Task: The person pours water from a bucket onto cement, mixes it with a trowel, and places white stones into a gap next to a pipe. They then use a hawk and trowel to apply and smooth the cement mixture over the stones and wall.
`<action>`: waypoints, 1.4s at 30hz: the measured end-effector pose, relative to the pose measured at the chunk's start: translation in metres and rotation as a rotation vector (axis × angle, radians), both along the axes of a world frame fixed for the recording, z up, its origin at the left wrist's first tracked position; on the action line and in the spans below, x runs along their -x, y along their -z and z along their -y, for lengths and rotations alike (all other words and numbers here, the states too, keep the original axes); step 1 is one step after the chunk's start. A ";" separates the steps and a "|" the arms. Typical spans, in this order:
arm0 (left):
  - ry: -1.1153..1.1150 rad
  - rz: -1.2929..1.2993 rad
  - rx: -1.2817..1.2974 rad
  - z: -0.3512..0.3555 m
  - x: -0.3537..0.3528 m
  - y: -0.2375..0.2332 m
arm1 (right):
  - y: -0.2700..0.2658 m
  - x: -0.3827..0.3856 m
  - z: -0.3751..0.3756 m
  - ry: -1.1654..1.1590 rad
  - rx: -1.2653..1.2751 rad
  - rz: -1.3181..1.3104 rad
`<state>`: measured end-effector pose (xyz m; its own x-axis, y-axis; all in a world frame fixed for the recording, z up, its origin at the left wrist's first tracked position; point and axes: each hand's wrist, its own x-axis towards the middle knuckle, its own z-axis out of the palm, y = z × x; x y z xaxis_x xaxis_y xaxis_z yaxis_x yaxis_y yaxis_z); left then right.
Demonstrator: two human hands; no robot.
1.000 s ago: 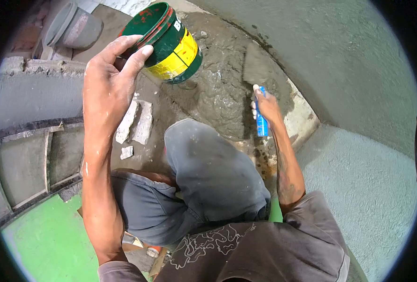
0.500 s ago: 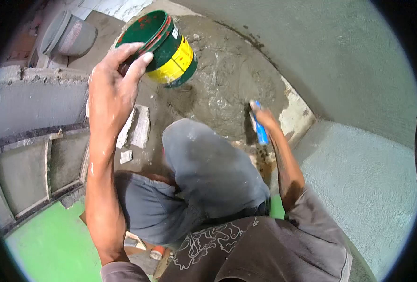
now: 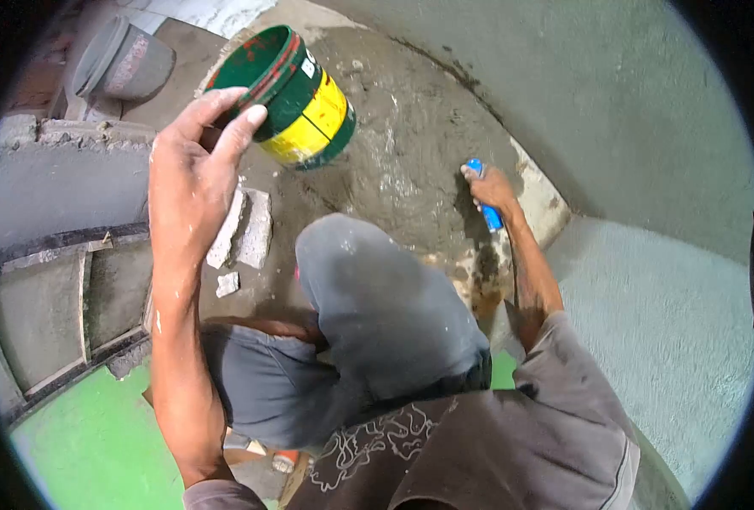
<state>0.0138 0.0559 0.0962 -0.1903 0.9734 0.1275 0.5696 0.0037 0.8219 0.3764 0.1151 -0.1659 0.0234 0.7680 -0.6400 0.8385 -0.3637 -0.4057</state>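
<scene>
My left hand (image 3: 198, 157) pinches the rim of a green bucket (image 3: 288, 110) with a yellow band. The bucket is tilted, with red stains on its inside and rim. At the right, my right hand (image 3: 492, 189) is closed around the blue handle (image 3: 491, 218) of a tool. That tool rests at the wet grey mortar (image 3: 402, 144) spread over the surface; its blade is mostly hidden under my hand.
A grey bucket (image 3: 130, 64) lies tilted at the upper left. White broken pieces (image 3: 254, 229) sit left of my knee. Grey walls (image 3: 615, 85) rise at the right, and a low block wall (image 3: 62, 187) stands at the left.
My right hand and the blue-handled tool have moved slightly right and up. My left hand has shifted a little left, and the green bucket has tipped slightly.
</scene>
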 end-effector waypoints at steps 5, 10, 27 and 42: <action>0.000 -0.014 -0.033 -0.002 0.003 -0.001 | -0.028 0.031 0.027 -0.225 -0.408 0.113; -0.020 -0.072 0.004 -0.002 -0.003 -0.005 | -0.004 0.076 0.023 -0.411 -0.348 0.125; -0.073 -0.058 -0.011 0.004 0.016 0.003 | 0.079 0.025 0.122 0.266 -0.024 -0.374; -0.038 -0.090 -0.032 0.000 0.013 -0.001 | -0.022 0.066 0.010 -0.124 -0.481 0.116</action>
<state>0.0010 0.0561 0.0975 -0.2131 0.9609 0.1770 0.6415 0.0009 0.7671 0.3104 0.1049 -0.1434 -0.0362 0.9767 -0.2115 0.9130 -0.0538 -0.4045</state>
